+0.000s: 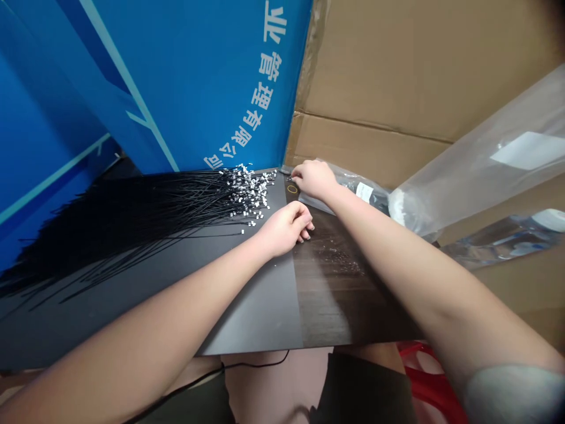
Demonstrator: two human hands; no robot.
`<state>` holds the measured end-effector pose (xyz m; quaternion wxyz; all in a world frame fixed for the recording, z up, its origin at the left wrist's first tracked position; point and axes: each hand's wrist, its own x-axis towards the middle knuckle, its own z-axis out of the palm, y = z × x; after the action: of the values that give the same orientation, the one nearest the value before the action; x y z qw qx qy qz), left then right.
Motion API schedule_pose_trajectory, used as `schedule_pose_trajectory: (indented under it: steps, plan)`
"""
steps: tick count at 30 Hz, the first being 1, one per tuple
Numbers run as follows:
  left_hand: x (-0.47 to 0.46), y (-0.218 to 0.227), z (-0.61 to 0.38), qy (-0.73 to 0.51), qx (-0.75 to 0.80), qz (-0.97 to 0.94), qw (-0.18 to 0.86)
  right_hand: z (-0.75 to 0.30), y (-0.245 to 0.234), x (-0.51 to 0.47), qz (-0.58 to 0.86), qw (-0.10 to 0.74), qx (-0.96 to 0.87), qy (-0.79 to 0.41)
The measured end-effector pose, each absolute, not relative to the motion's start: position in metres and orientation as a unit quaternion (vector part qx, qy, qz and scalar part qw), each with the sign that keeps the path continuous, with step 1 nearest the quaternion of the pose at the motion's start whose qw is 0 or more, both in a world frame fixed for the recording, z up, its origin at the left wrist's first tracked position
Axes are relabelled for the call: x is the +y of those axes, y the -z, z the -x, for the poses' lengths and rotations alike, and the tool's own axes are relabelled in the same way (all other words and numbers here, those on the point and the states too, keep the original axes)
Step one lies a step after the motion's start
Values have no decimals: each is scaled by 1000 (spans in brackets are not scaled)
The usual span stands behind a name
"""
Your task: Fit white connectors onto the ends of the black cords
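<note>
My left hand [286, 231] is over the seam between the grey mat [258, 312] and the dark wood tabletop [322, 306]. Its fingers curl in, thumb against them; whatever they hold is hidden. Farther back, my right hand [315, 178] bends down with fingertips pinched at the end of a clear plastic bag [346, 178] holding dark contents; what is between them is too small to make out. A yellow rubber band [292, 189] lies just below those fingertips. Left of both hands spreads a large bundle of thin black wires [145, 203] with small white ends [249, 191].
A blue printed panel [198, 76] and a cardboard wall [375, 65] rise behind the table. On the right are a large clear plastic bag [477, 159] and a clear bottle [498, 238]. Tiny dark bits [344, 262] lie scattered on the wood. A red stool [426, 377] stands below.
</note>
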<state>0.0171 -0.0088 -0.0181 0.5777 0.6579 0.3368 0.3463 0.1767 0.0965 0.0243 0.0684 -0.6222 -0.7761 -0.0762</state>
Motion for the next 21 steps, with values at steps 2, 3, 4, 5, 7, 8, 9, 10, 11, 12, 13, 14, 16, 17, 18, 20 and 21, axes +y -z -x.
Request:
schedule_pose_trajectory:
  steps: [2,3,4,5,7,8,9,10,11,12,13,14,16,17,18,20,21]
  plan:
    - [-10,18,-17,-336,334,-661,582,-169,-20,109,617,44,-781,90]
    - [-10,18,-17,-332,334,-662,583,-166,-17,113,617,38,-781,91]
    - [-9,18,-17,-329,335,-665,581,-163,-14,116,620,34,-779,90]
    - [-9,18,-17,-326,336,-668,578,-162,-11,119,624,30,-775,89]
    - [-9,18,-17,-325,339,-672,573,-160,-6,121,637,23,-765,86]
    - [-8,18,-18,-326,339,-671,573,-160,-4,122,644,21,-760,85]
    - [-8,18,-18,-328,339,-670,574,-160,-3,123,651,20,-754,82]
    - [-9,17,-19,-330,338,-667,576,-160,-1,123,657,19,-749,80]
    - [-9,17,-19,-331,338,-664,579,-161,0,124,662,19,-746,77]
    - [-8,17,-20,-331,339,-662,581,-161,1,124,665,19,-743,73]
    - [-8,17,-20,-328,340,-661,583,-162,1,125,667,19,-741,70]
    - [-8,18,-20,-325,340,-662,584,-162,1,125,668,18,-741,66]
    - [-8,19,-20,-319,340,-667,581,-164,1,126,670,15,-740,58]
    - [-7,19,-20,-317,339,-671,578,-164,0,127,671,13,-740,53]
    - [-7,20,-20,-317,338,-673,576,-164,-1,128,672,11,-739,49]
    - [-7,20,-20,-321,333,-672,578,-164,-1,129,671,6,-740,40]
    - [-7,20,-20,-327,330,-667,582,-163,-2,128,670,7,-741,36]
